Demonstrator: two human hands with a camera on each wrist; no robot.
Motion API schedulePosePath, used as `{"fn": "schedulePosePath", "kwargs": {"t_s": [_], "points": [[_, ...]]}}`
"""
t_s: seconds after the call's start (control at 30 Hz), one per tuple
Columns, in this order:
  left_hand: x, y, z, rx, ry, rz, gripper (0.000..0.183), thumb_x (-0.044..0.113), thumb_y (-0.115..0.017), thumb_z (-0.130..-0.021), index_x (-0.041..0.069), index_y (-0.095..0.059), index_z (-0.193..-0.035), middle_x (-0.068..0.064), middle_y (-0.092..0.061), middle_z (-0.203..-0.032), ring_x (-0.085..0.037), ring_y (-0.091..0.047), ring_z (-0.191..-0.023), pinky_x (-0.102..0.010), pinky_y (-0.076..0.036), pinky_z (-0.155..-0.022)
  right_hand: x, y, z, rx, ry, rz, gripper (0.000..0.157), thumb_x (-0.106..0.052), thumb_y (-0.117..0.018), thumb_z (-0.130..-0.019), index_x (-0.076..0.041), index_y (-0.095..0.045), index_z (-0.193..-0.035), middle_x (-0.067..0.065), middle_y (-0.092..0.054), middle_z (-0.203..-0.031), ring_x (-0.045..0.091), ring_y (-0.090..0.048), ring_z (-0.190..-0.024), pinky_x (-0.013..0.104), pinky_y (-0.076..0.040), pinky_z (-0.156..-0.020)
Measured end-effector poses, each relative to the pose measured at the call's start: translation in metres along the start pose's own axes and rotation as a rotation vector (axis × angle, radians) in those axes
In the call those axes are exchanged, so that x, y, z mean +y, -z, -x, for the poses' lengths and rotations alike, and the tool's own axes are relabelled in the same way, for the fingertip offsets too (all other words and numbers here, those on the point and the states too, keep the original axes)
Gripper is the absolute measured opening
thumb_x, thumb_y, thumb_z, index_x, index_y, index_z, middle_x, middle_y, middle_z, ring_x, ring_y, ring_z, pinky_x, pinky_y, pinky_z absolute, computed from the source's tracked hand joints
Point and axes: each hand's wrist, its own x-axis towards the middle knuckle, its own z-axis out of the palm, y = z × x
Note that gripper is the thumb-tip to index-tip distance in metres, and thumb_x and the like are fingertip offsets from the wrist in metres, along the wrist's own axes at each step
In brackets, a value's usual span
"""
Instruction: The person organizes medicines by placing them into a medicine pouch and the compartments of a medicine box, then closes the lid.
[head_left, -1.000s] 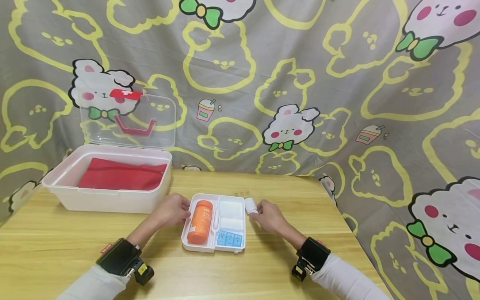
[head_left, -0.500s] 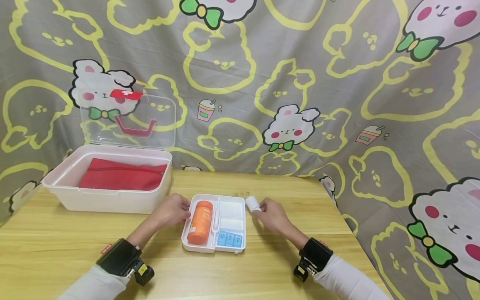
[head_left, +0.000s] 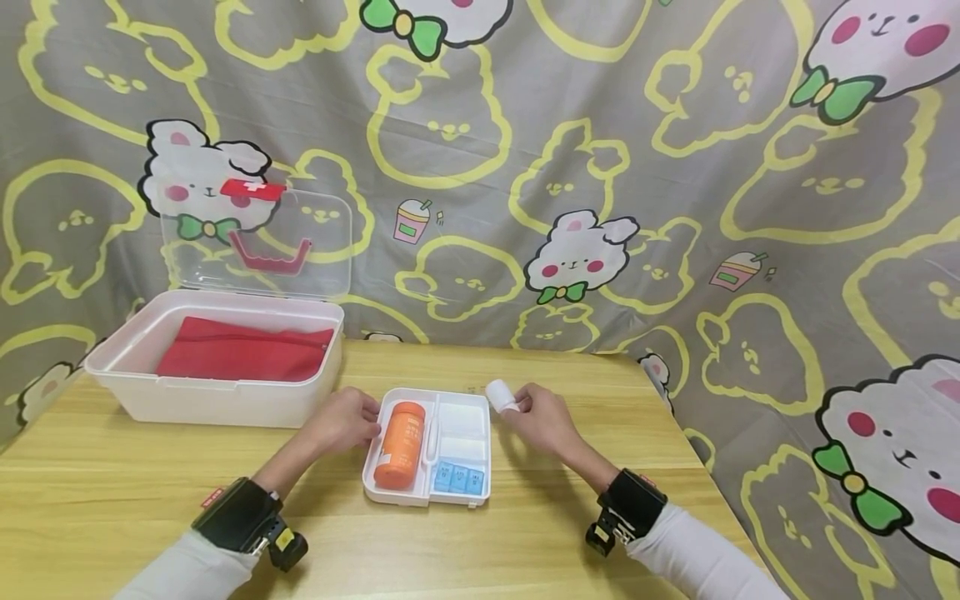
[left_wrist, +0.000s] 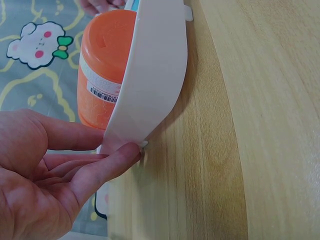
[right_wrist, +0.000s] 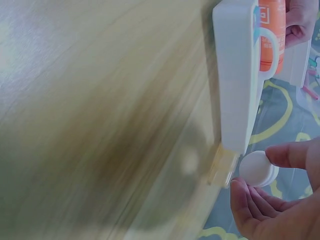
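A white compartment case lies open on the table. Its left section holds an orange bottle on its side; its near right section holds a blue pill organizer. At the case's left wall, my left hand pinches the edge between thumb and fingers, as the left wrist view shows up close. Just off the far right corner, my right hand holds a small white cylinder between thumb and fingertips. In the right wrist view its smooth round end faces the camera.
Back left on the wooden table stands a translucent first-aid box, its clear lid raised. A red zippered pouch is inside. Beyond the case's far edge sits a clear piece. A patterned curtain hangs behind.
My right hand has shifted slightly away from me with the white cylinder, which now tilts upward near the case's far right corner. My left hand stays on the case.
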Motion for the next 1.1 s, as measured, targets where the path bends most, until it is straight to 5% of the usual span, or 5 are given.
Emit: {"fn": "schedulePosePath", "kwargs": {"t_s": [1.1], "points": [[-0.001,0.000,0.001,0.005,-0.020,-0.009,0.028,-0.003,-0.069,-0.086,-0.014,-0.068,-0.112,-0.023,-0.075,-0.099,-0.022,-0.074,-0.076,-0.036,-0.063,-0.069,-0.031,-0.017,0.025,-0.178,0.215,-0.007,0.023,-0.013,-0.078,-0.079,-0.006,-0.072,-0.100,0.005,-0.071,-0.088,0.013,-0.063,-0.081,0.030,-0.055,-0.073]]}}
